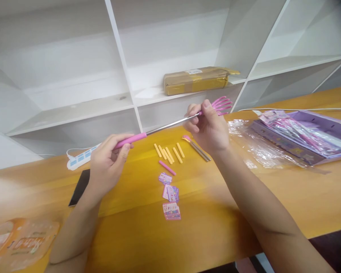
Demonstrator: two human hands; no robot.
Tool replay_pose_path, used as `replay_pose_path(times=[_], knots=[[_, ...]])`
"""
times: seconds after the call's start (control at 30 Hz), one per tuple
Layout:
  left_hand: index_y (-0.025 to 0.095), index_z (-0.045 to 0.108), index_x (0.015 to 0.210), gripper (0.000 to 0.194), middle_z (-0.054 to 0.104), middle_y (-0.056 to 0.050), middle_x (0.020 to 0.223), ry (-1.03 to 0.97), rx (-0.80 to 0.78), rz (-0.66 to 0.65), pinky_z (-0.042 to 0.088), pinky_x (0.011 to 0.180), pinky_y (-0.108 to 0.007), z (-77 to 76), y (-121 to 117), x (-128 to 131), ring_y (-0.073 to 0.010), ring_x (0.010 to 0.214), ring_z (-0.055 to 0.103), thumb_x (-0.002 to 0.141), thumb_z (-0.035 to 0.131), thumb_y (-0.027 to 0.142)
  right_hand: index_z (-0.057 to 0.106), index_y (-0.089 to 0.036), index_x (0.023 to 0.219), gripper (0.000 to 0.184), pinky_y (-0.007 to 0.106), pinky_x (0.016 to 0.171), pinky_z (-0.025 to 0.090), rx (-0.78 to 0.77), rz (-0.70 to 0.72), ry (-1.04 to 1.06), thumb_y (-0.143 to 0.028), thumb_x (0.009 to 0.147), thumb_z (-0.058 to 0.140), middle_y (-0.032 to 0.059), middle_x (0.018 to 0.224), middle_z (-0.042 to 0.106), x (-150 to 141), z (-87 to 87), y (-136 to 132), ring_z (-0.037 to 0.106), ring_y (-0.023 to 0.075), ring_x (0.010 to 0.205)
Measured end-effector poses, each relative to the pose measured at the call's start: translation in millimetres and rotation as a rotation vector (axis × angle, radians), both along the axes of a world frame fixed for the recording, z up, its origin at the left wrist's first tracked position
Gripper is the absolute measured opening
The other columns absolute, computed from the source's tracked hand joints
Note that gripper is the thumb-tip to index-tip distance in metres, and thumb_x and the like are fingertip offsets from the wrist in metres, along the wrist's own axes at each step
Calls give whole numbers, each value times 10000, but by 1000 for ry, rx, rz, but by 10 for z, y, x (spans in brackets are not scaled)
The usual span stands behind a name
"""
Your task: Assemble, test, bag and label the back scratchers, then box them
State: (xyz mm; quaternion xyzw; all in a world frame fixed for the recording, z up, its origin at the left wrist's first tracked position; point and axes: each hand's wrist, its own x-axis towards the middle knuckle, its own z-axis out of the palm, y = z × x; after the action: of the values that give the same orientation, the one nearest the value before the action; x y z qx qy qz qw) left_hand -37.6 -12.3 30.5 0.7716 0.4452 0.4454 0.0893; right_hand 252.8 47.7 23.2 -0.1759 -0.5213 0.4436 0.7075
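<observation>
While the left hand (pixel 109 161) grips the pink cylindrical handle (pixel 130 140) of a slim metal back scratcher (pixel 167 125) above the brown wooden desk (pixel 136 235), short yellow sticks (pixel 169 155) lie beneath, the right hand (pixel 211 131) pinches the back scratcher beside its pink clawed head (pixel 216 103), and an open purple cardboard box (pixel 292 148) sits right.

Left hand (pixel 109 163): holds the pink handle (pixel 133 140), nine o'clock
Right hand (pixel 210 127): holds the metal rod (pixel 169 125) by its pink prongs (pixel 218 103), two o'clock
Cards (pixel 172 194): six o'clock, on the table (pixel 136 231)
Purple box (pixel 287 143): three o'clock
Taped parcel (pixel 196 82): one o'clock, on a shelf (pixel 149 94)
</observation>
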Motion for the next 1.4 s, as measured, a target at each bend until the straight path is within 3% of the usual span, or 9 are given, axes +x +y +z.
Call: replay_pose_path(times=[0.23, 0.77, 0.87, 0.97, 1.07, 1.27, 1.4], knots=[[309, 735, 1284, 268, 787, -55, 1075, -2, -11, -8, 576, 611, -308, -16, -7, 11, -166, 762, 713, 1076, 588, 392, 648, -228, 737, 510, 257, 422, 335, -6, 44, -20, -689, 931, 744, -25, 668, 449, -44, -11, -19, 382, 84, 513], [309, 742, 1268, 256, 775, -32, 1026, 12, -10, 6, 518, 632, -311, -26, 24, 6, -163, 749, 668, 1072, 597, 389, 681, -230, 754, 504, 271, 437, 316, -10, 67, -63, -708, 879, 782, -19, 690, 447, -133, -46, -63, 369, 89, 527], [296, 740, 1226, 223, 756, -26, 999, 162, 95, 58, 482, 690, -325, 15, 89, -93, -176, 780, 631, 1074, 592, 365, 742, -235, 839, 461, 276, 453, 343, -20, 71, -100, -690, 857, 816, -19, 708, 490, -98, -52, -73, 400, 90, 531], [246, 708, 1043, 177, 701, -33, 892, 398, 205, 110, 434, 731, -340, 44, 144, -168, -205, 806, 575, 1082, 566, 344, 784, -236, 992, 416, 265, 473, 373, -16, 74, -126, -630, 870, 839, -41, 664, 471, -65, -74, -64, 428, 92, 531], [221, 600, 860, 260, 612, -37, 777, 580, 238, 194, 375, 695, -343, 6, 154, -149, -217, 770, 521, 1084, 533, 333, 765, -222, 1085, 395, 244, 485, 397, -9, 47, -135, -540, 876, 875, -56, 624, 489, -57, -100, -39, 487, 94, 533], [223, 525, 731, 335, 532, -13, 636, 690, 250, 458, 239, 585, -337, -163, 164, -40, -178, 600, 444, 1007, 611, 393, 690, -226, 969, 387, 246, 482, 463, 4, 17, -88, -562, 882, 860, -23, 756, 616, -97, -109, -33, 577, 96, 547], [221, 511, 689, 343, 513, -12, 599, 738, 185, 536, 209, 582, -337, -149, 201, -109, -173, 567, 421, 1000, 585, 347, 698, -217, 966, 335, 239, 521, 476, 31, -30, -165, -506, 907, 855, -14, 736, 635, -86, -89, -76, 609, 109, 602]])
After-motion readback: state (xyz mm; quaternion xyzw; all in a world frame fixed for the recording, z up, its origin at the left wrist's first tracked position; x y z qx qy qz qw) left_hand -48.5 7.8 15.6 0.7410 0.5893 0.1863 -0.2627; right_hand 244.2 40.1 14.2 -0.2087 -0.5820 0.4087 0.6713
